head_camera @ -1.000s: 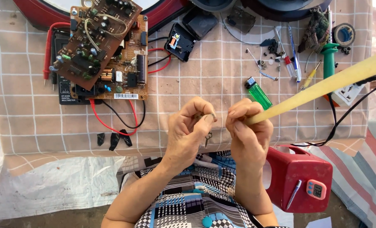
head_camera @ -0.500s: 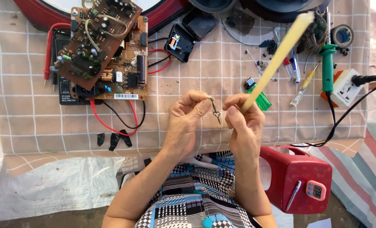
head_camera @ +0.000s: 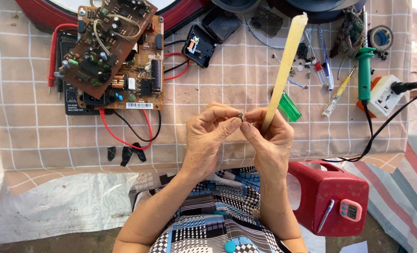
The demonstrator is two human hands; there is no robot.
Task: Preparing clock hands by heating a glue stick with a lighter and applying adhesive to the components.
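Observation:
My left hand (head_camera: 211,138) and my right hand (head_camera: 270,140) meet fingertip to fingertip over the checked cloth, both pinching a tiny dark metal part (head_camera: 240,115). A long pale yellow stick (head_camera: 285,65) is also gripped in my right hand and points up and away from me. Two brown circuit boards (head_camera: 115,51) lie at the upper left on a black multimeter (head_camera: 73,96) with red and black leads.
A green lighter (head_camera: 290,107) lies just right of the hands. A green-handled soldering iron (head_camera: 364,70), a white plug adapter (head_camera: 381,99), screwdrivers and pens lie at the upper right. A red plastic box (head_camera: 330,197) sits by my right forearm.
The yellow stick has swung from pointing right to nearly upright. My fingertips have closed together on the small part.

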